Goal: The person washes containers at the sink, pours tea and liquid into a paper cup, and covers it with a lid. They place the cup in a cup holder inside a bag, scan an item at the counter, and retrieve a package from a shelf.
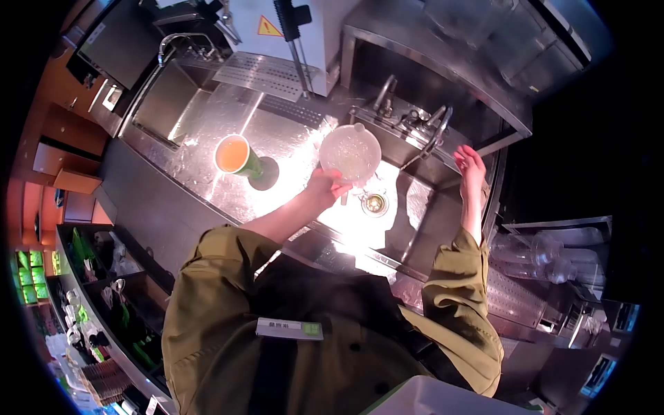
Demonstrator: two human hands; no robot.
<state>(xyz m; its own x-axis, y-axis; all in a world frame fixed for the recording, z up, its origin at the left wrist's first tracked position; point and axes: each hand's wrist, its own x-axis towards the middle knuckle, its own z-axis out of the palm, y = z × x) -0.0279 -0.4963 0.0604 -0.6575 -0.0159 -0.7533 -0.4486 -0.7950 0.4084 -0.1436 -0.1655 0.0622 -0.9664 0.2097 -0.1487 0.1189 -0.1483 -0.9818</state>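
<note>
Whitish and translucent, a round bowl (351, 153) sits near the centre of the frame, a little above the middle, beside the bright left part of the sink (449, 204). The left hand (326, 190) holds it at its lower edge, the grip pinching the rim with the fingertips. At right of centre, the right hand (471, 166) is raised near the sink's right side, well apart from the bowl, its grip loosely open with the fingers slightly bent. Below the bowl, a round drain (375, 203) shows in the sink's floor, and at the upper right two curved metal faucets (437, 130) stand along the sink's back edge. Left of the bowl, a green cup (254, 168) with a white rim and orange liquid (232, 153) stands on the wet, shiny steel tabletop (200, 166), while a perforated metal panel (259, 75) lies at the upper left of the frame, beyond the cup
</note>
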